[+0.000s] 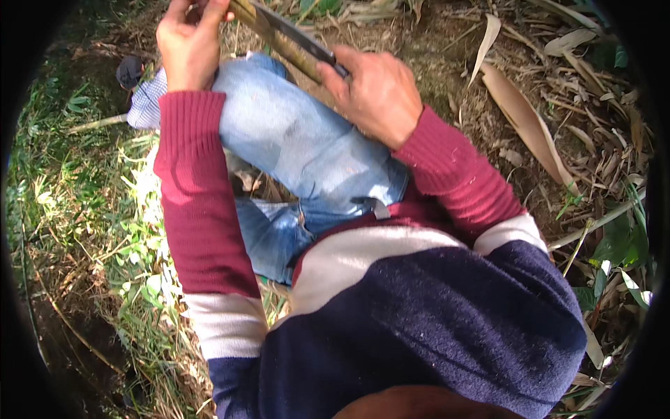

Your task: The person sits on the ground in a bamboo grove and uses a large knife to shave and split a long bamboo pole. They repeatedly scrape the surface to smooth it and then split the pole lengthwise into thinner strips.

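My right hand (380, 94) is closed round the handle of a knife (296, 33), whose long dark blade points up and to the left. Right beneath the blade, and along it, runs a yellowish-brown bamboo pole (279, 45), slanting over my raised leg in blue jeans (279, 126). Up at the top edge my left hand (190, 45) has its fingers curled at the pole's far end; the picture's rim cuts off part of the grip. The pole's upper end also leaves the picture there.
Dry leaves and sheaths (523, 122) litter the brown ground on the right. Green undergrowth (77, 181) covers the left side. At the upper left another person in a checked shirt (146, 101) and dark cap is near a pale stick (98, 125).
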Demonstrator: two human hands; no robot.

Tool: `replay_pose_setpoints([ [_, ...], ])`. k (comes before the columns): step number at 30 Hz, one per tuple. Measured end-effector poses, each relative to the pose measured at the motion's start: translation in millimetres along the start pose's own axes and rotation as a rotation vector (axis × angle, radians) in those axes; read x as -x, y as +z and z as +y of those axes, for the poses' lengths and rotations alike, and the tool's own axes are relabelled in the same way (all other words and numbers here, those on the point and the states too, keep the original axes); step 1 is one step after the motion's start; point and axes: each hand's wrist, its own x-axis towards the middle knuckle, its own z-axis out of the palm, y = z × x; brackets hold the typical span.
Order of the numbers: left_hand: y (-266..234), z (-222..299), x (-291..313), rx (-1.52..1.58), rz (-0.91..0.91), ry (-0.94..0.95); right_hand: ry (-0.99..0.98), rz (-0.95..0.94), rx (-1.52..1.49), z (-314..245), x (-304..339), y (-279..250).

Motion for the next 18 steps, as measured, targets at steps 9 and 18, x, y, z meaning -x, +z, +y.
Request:
replay_pose_setpoints([
  [9, 14.7, 22.3, 19.1, -0.015, 0.087, -0.069, 0.088, -0.132, -0.017, 17.0, 10.1, 15.0],
  [18, 15.6, 23.7, 19.1, 0.040, 0.054, -0.127, 0.789, -0.607, -1.075, 83.8, -11.7, 8.6],
])
